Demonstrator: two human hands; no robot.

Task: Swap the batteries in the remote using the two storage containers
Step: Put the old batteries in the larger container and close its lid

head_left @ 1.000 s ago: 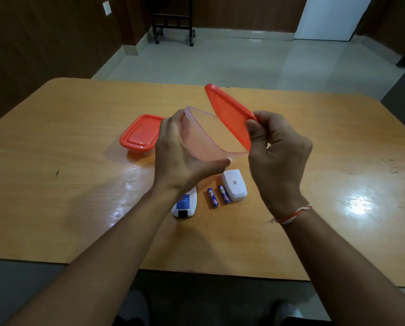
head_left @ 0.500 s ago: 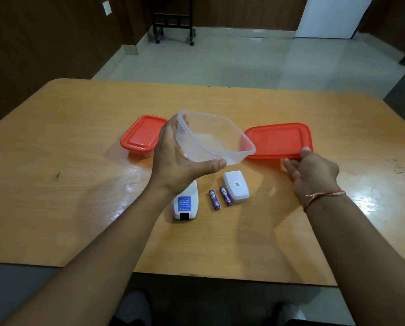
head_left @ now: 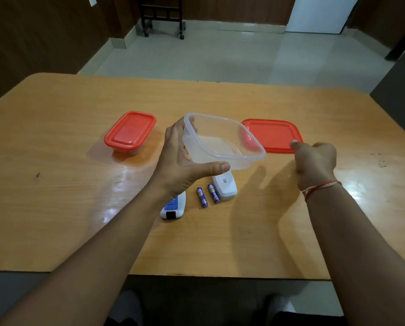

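Two batteries [head_left: 207, 193] lie loose on the table [head_left: 55, 220], right below the tub that's being held, with the remote [head_left: 173, 205] partly hidden under the wrist on one side of them and its white back cover [head_left: 225, 188] touching the other one.

Left hand [head_left: 180, 165] has the clear plastic tub [head_left: 222, 142] up off the table, thumb pressed on the near wall and the fingers wrapped round the far corner, so it's clamped by one end with the open mouth tipped a bit toward the camera. Looks empty as far as I can tell. Right hand [head_left: 314, 161] isn't holding anything, fingers loosely curled, hanging just on the near side of the red lid [head_left: 273, 135], which sits flat on the table out past the tub's free end. Second container [head_left: 130, 132] has its red lid on and sits well off behind the gripping hand.

Handling-wise: I'd guess that tub is thin, light and a bit flexy, so a one-end squeeze will bow the walls; it's fine while empty but easy to knock once set down. The batteries are the fiddly part, small, smooth and round, so they'll roll. Best bet is a thumb-and-finger pinch across the middle of each, one at a time, then drop them in the tub rather than scooping.
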